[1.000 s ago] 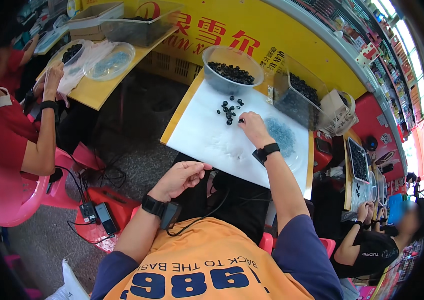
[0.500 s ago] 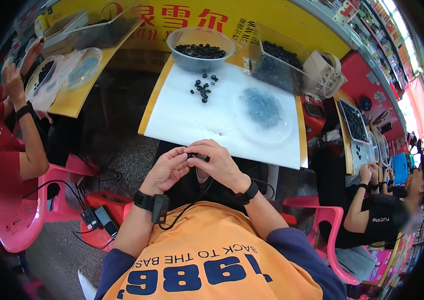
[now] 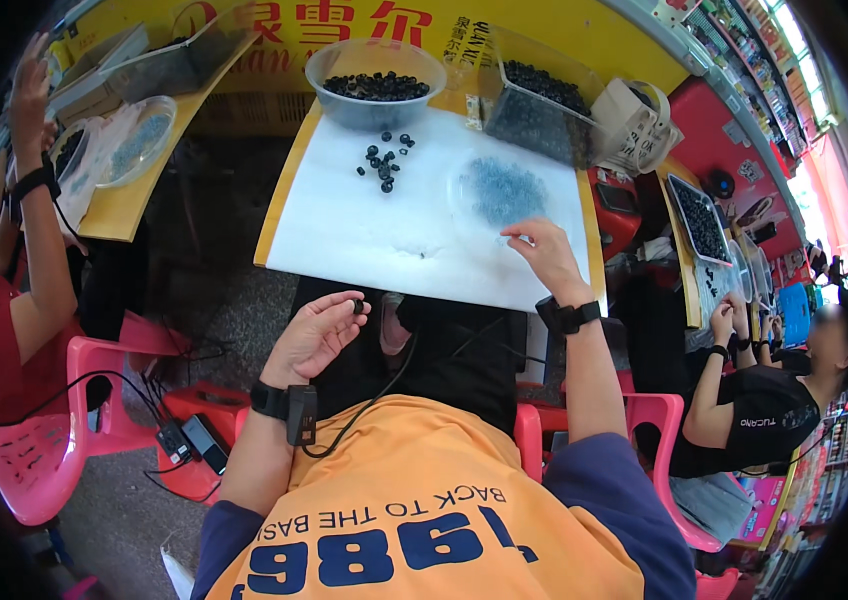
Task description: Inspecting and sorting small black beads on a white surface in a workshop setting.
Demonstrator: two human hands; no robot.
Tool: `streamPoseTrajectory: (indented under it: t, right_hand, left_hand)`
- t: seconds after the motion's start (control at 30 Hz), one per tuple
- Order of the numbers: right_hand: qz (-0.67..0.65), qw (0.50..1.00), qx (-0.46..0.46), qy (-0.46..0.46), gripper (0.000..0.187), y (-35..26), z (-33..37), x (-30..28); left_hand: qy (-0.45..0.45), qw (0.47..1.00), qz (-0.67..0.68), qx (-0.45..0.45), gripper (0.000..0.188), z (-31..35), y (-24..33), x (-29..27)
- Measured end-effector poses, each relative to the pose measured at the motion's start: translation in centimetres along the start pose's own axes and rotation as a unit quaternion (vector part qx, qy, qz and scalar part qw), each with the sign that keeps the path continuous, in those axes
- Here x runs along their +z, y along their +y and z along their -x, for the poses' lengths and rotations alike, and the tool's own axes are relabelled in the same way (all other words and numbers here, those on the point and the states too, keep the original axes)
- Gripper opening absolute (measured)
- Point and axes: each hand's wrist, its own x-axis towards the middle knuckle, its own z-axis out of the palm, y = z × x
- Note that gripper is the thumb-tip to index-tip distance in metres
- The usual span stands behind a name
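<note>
Black pc. [image 3: 358, 306] sat pinched between fingers of the L hand [image 3: 316, 335], short of the near edge of the table [image 3: 334, 235]. R hand [image 3: 549, 262], beside the pale-blue pile [image 3: 504, 190], had thumb and index close together; whether they gripped anything was too small to tell. Risk: a slack L pinch could have dropped the pc. into the lap [image 3: 449, 345]. Counts: held black pc., 1; loose black pcs. [image 3: 384, 172], approx. 11; pale-blue pile, 1; round bowl [image 3: 374, 116], 1; rectangular bin [image 3: 532, 135], 1.
</note>
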Motion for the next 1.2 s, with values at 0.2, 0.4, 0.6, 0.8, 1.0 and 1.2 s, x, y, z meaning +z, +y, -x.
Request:
streamPoseTrajectory:
  t: [0.2,0.4,0.6,0.8,1.0,1.2]
  right_hand:
    - [0.012,0.998,-0.027,-0.054,0.016,0.6,-0.9,1.0]
    - [0.000,1.000,-0.002,-0.028,0.016,-0.3,-0.8,0.8]
    - [-0.079,0.995,0.063,-0.001,0.015,-0.7,-0.8,0.7]
    - [-0.073,0.995,0.067,-0.002,0.016,-0.4,-0.8,1.1]
    - [-0.112,0.991,0.067,0.000,0.020,0.6,-0.6,1.3]
    - [-0.165,0.984,0.069,-0.019,0.020,0.0,-0.9,1.1]
  left_hand:
    - [0.005,1.000,-0.002,0.005,0.020,0.1,0.2,-0.3]
    - [0.007,1.000,-0.011,0.002,0.020,0.1,0.2,-0.2]
    - [0.005,1.000,-0.010,0.000,0.020,0.1,0.1,-0.2]
    - [0.009,1.000,-0.004,-0.002,0.019,0.1,0.1,-0.2]
    - [0.006,1.000,0.005,-0.005,0.018,-0.1,0.0,-0.5]
    - [0.006,1.000,0.009,-0.003,0.019,0.0,0.0,-0.5]
